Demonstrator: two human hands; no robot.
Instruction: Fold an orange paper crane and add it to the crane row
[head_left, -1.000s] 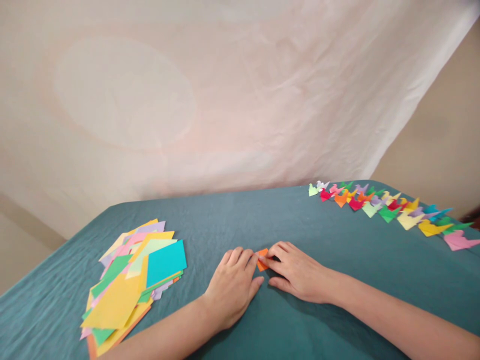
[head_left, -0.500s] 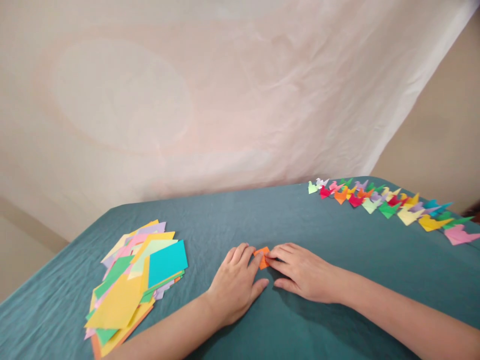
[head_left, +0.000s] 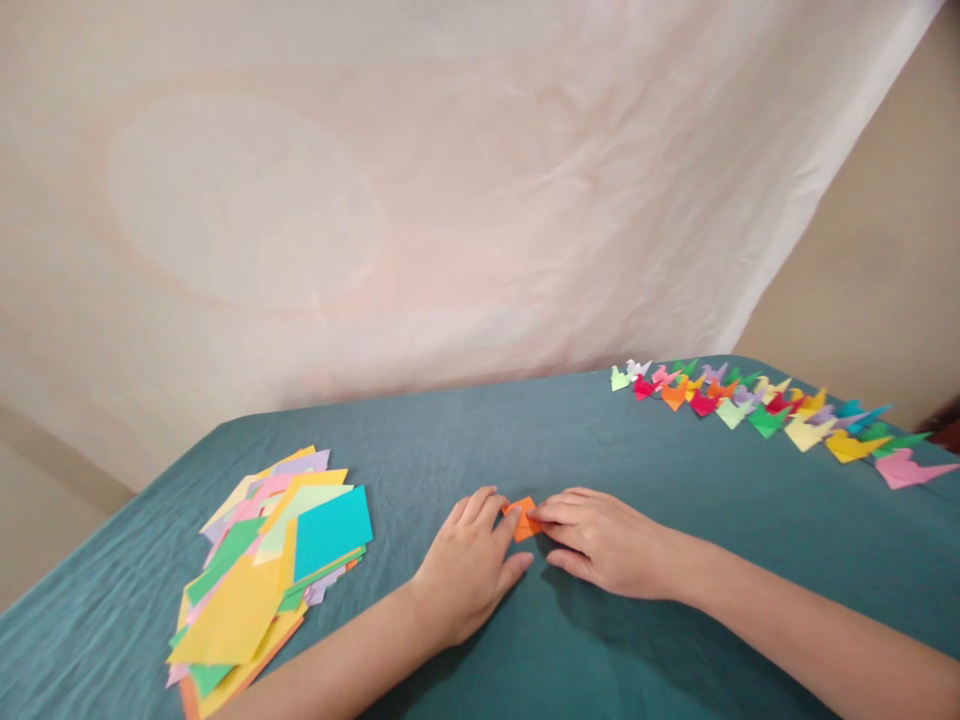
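Note:
A small folded orange paper (head_left: 522, 520) lies on the teal tablecloth (head_left: 675, 500) between my two hands. My left hand (head_left: 466, 570) rests palm down with its fingers stretched toward the paper's left edge and touching it. My right hand (head_left: 600, 540) lies at the paper's right side, fingertips pressed down on it. Most of the paper is hidden under the fingers.
A loose stack of coloured paper squares (head_left: 262, 560) sits at the left, a turquoise sheet on top. A row of several small folded paper figures (head_left: 765, 410) runs along the far right edge. A pale wrinkled cloth (head_left: 375, 200) hangs behind the table.
Both hands stay on the orange paper, and the fingertips have shifted only slightly. The view has drifted a little.

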